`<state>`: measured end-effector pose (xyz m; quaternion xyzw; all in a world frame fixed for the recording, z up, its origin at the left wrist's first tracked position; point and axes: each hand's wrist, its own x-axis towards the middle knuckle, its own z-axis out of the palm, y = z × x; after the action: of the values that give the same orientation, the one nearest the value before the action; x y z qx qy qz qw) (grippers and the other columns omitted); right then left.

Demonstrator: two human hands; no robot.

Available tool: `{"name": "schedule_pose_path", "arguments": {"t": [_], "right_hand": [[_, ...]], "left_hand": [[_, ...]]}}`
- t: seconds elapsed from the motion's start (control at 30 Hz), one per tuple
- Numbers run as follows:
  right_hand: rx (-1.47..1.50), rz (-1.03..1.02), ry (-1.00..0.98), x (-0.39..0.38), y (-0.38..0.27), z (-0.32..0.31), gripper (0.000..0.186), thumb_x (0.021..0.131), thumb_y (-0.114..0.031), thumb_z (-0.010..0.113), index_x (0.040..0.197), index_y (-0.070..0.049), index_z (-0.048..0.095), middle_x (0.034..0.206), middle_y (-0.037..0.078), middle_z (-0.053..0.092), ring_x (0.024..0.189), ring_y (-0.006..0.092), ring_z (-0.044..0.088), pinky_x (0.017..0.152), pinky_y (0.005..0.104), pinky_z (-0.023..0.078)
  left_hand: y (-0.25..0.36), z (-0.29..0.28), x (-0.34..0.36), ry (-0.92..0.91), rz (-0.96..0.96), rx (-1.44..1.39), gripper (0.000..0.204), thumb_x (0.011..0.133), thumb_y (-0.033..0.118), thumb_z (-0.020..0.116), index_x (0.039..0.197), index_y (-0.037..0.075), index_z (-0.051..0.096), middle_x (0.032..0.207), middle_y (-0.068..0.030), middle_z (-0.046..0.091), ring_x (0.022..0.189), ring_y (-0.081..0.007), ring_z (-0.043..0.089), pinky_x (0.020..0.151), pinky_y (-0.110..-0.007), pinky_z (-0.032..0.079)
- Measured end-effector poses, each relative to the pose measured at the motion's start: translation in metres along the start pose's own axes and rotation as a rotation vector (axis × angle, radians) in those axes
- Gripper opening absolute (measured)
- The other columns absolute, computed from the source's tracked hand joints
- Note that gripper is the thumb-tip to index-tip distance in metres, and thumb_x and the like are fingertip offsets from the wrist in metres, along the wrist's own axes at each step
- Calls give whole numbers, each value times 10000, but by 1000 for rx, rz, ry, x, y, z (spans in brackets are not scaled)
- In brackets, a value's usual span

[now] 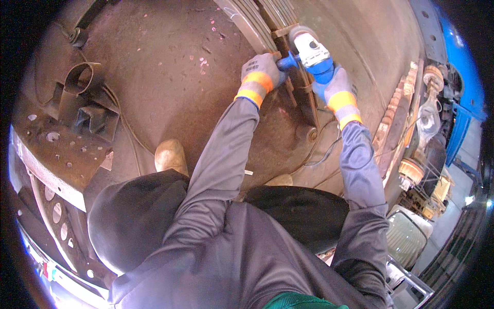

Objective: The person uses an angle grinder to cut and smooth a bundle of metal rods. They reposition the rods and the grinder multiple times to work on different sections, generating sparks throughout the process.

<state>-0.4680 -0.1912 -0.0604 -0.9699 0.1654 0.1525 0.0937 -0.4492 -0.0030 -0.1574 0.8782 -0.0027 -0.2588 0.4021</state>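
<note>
Both my hands wear grey work gloves with orange cuffs. My right hand (337, 88) is wrapped round the blue rear body of an angle grinder (312, 53) with a white-silver head. My left hand (262, 73) grips the grinder's blue side handle (287, 62). The round disc (299, 32) is at the far end of the tool, beside a brown leaf spring pack (278, 15); I cannot tell whether it touches the metal. The pack runs from the top edge toward me, partly under my hands, and a curled spring eye (309, 135) shows at its near end.
A short pipe piece (82, 77) and a perforated metal plate (56, 149) lie at the left. My boot (171, 157) stands on the brown floor. Cables (324, 154) trail near the springs. To the right are an axle (428, 121), rusty bars (393, 110) and a blue vehicle (465, 72).
</note>
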Motion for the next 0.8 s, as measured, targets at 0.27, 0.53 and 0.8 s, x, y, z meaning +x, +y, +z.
{"name": "schedule_pose_path", "arguments": {"t": [0.27,0.53,0.8], "right_hand": [[76,18,-18,1,35,14,492,709,-240,791,1169,-98,688,1108,217,748,1051,415,714,916,480,559],[-14,128,-13,-36,36,7,502,725,-272,798,1181,-91,692,1133,243,736,1056,445,702,911,487,557],[57,37,32,-3,30,14,481,715,-254,815,1152,-90,697,1111,232,743,1051,433,708,910,490,559]], "left_hand": [[8,10,-4,-101,12,30,439,812,437,750,1207,245,758,1146,-142,759,1066,-354,725,938,-481,572],[12,32,-20,-113,57,24,322,801,304,718,1105,227,792,1117,-129,769,1046,-341,734,933,-452,575],[14,5,-5,-53,-10,36,409,803,378,741,1194,260,765,1160,-122,762,1074,-333,731,948,-471,574]]}}
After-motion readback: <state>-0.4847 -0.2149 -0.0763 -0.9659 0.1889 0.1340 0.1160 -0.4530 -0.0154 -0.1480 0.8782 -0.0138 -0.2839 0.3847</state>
